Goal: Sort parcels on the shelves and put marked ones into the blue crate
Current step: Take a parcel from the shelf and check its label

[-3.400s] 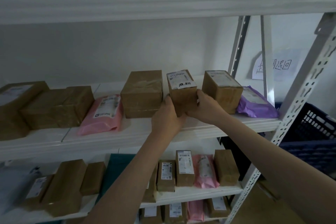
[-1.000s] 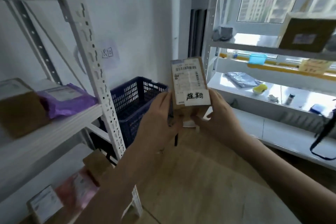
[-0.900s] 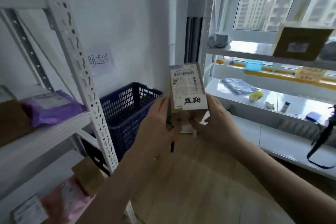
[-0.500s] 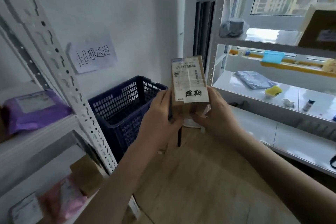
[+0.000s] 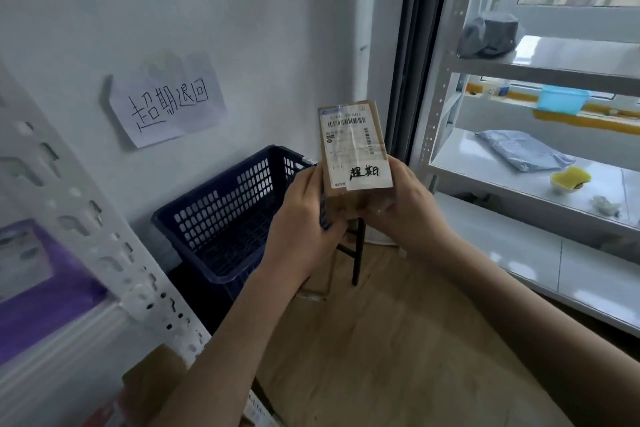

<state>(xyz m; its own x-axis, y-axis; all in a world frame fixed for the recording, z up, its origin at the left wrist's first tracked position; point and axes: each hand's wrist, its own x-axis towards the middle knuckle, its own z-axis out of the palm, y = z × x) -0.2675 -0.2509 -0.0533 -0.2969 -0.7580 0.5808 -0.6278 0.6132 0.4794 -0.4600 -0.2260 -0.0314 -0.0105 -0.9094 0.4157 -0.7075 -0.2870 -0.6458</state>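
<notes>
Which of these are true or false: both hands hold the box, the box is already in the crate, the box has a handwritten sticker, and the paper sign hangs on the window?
1. Both the left hand and the right hand hold the box. True.
2. The box lies inside the crate. False: it is held up in the air, to the right of the crate.
3. The box carries a handwritten sticker. True.
4. The paper sign hangs on the window. False: it is on the wall above the crate.
</notes>
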